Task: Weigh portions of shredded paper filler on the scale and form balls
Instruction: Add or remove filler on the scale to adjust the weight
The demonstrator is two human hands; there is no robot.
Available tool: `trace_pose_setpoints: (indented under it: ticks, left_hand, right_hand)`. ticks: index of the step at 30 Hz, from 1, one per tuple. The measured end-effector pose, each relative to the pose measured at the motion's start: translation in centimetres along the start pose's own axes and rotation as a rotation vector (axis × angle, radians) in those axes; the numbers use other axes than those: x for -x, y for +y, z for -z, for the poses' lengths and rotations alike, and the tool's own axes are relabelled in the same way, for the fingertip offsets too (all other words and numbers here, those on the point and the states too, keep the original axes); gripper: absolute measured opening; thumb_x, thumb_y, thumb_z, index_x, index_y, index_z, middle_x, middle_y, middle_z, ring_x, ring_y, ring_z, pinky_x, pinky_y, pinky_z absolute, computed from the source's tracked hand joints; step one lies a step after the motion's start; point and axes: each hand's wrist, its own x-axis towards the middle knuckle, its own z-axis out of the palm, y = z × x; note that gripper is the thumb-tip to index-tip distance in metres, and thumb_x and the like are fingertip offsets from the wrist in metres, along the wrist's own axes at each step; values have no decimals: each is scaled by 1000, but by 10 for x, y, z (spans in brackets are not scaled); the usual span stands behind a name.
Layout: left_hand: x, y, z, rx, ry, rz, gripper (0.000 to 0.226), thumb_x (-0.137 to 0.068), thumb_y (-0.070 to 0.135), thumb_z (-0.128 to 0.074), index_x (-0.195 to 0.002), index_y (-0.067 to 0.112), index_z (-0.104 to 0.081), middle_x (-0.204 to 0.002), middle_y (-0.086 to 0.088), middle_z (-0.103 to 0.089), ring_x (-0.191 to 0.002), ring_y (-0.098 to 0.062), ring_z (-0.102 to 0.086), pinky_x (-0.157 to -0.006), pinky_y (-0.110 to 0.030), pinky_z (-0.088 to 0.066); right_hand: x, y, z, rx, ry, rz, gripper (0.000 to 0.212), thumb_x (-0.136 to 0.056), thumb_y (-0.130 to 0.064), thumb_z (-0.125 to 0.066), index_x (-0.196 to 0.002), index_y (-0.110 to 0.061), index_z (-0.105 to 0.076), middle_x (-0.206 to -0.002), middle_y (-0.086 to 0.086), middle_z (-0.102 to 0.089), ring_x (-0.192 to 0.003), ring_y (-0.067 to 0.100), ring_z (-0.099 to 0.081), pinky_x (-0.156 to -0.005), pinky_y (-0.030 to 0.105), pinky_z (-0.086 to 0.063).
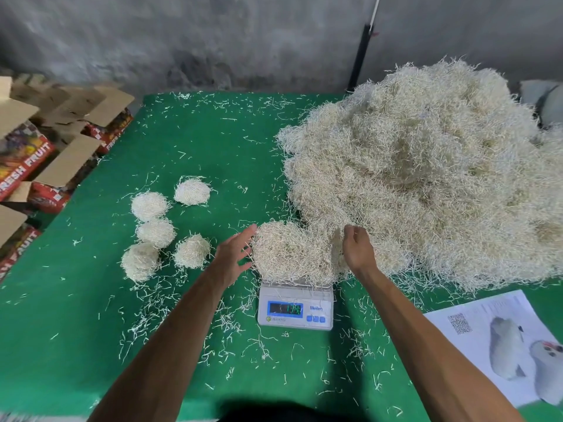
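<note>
Bare forearms flank white digital scale (295, 306); cream shredded-paper portion (289, 254) between relaxed left hand (233, 257) and loosely curled, empty right hand (358, 248).

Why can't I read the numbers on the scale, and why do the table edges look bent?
In the head view, the scale display glows green but is too smeared to read. The wide-angle lens bows the green table near the picture's edges. The light is soft and even, with a dark shadow at the bottom edge. The paper pile looks fairly sharp.
</note>
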Motion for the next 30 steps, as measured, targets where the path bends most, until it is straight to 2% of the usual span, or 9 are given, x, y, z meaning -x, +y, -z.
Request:
trace_pose_setpoints:
  ticks: [6,10,13,15,17,20,23,26,30]
  left_hand:
    - [-7,0,1,-9,85,23,79,-78,56,-76,-142,20,-48,-151,-12,-41,-130,-28,-46,-107,-56,-42]
    - [-10,-2,-4,-101,182,25,90,-68,63,-80,-137,14,-48,-144,-11,-43,-117,-26,-51,-93,-56,-51]
    - [-10,-5,-18,-222,158,13,114,-62,68,-83,-152,25,-27,-157,-12,-27,-126,-30,-47,-90,-59,-52]
    - [-10,-7,-34,-434,131,-86,130,-56,73,-83,-156,38,-9,-166,-9,-10,-142,-36,-32,-103,-65,-42]
    - [-13,-11,-50,-867,130,-270,143,-46,80,-80,-155,46,7,-167,-4,10,-151,-35,-4,-111,-71,-21]
    - [-24,-10,-70,-1530,101,-542,154,-41,86,-75,-151,44,24,-159,1,36,-146,-33,27,-104,-79,4]
    - [-32,-9,-83,-1780,0,-569,148,-46,80,-78,-155,42,15,-157,-2,41,-144,-39,33,-104,-83,9]
    - [-37,-7,-91,-1865,-64,-522,123,-55,70,-81,-155,44,-13,-161,-4,31,-145,-42,30,-103,-83,10]
    - [-46,-10,-96,-1873,-65,-529,87,-74,51,-79,-149,39,-36,-167,-4,9,-152,-35,16,-106,-79,11]
  right_hand:
    - [3,0,2,-24,14,-9,59,-113,-45,-31,-155,-5,-28,-108,3,-66,-85,4,-61,-72,30,-50]
    - [2,1,-1,-27,4,-57,67,-110,-44,-44,-157,-3,-23,-138,31,-58,-113,43,-66,-95,48,-54]
    - [3,2,-6,2,-87,-124,87,-99,-53,-61,-156,-2,-20,-120,17,-64,-93,24,-67,-84,33,-55]
    - [4,1,-10,-8,-171,-153,105,-89,-60,-70,-158,-2,-16,-103,10,-64,-90,21,-66,-83,30,-56]
    - [3,4,-15,97,-191,-103,116,-82,-67,-72,-161,-6,-13,-132,22,-58,-116,31,-63,-96,39,-56]
    - [0,8,-18,662,-103,252,106,-91,-79,-49,-165,-17,-7,-173,13,-6,-156,34,-17,-125,56,-24]
    - [-8,2,-17,889,-256,538,96,-94,-77,-40,-166,-28,1,-171,-2,16,-159,29,7,-123,62,0]
    - [-18,2,-21,1053,-443,526,108,-88,-75,-57,-165,-30,4,-168,-4,25,-157,31,19,-120,64,12]
    - [-28,-4,-28,1067,-453,467,97,-87,-56,-74,-163,-31,-20,-173,7,-11,-158,36,-11,-123,69,0]
